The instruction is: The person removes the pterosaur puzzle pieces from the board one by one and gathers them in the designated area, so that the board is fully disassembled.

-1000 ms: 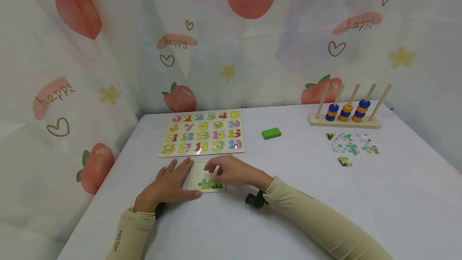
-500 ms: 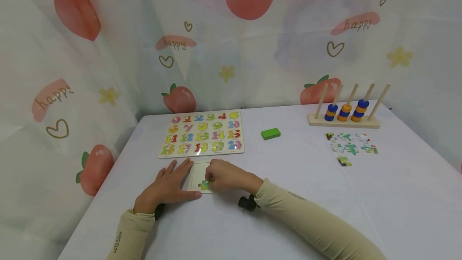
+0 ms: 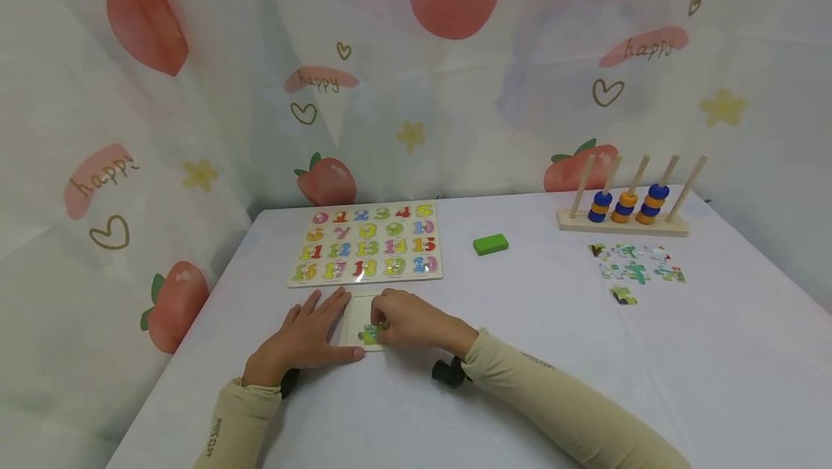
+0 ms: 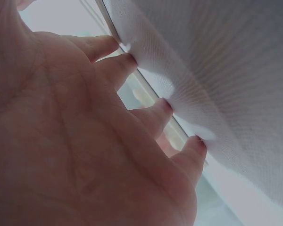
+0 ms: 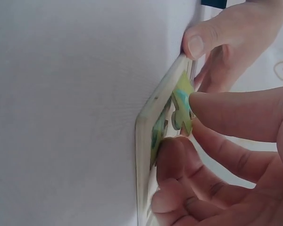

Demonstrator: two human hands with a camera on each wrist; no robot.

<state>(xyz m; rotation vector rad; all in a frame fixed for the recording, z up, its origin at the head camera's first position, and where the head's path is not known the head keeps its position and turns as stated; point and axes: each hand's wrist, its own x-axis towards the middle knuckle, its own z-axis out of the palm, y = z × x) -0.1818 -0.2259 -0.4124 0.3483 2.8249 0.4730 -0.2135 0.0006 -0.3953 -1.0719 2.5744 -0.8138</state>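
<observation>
My left hand (image 3: 302,339) lies spread along the left side of a small pale puzzle tray (image 3: 355,310), its thumb at the near edge. My right hand (image 3: 416,321) is over the tray's near right part. In the right wrist view, its thumb and fingers pinch a green puzzle piece (image 5: 182,100), which stands tilted up from the tray. Another green piece (image 5: 156,137) lies flat in the tray corner below the fingers. From the head view, the right fingers hide much of both pieces. The left wrist view shows the palm (image 4: 70,127) with fingertips touching the cloth.
A number board (image 3: 367,245) lies just behind the tray. To its right is a green block (image 3: 490,244). Loose puzzle pieces (image 3: 633,272) lie in a cluster at the right, before a wooden bead abacus (image 3: 622,222). A patterned cloth backdrop encloses the table.
My right hand has come down and slightly left onto the pieces, and its fingers have drawn together on one. Over the last half second it hardly moves. The left hand stays put.
</observation>
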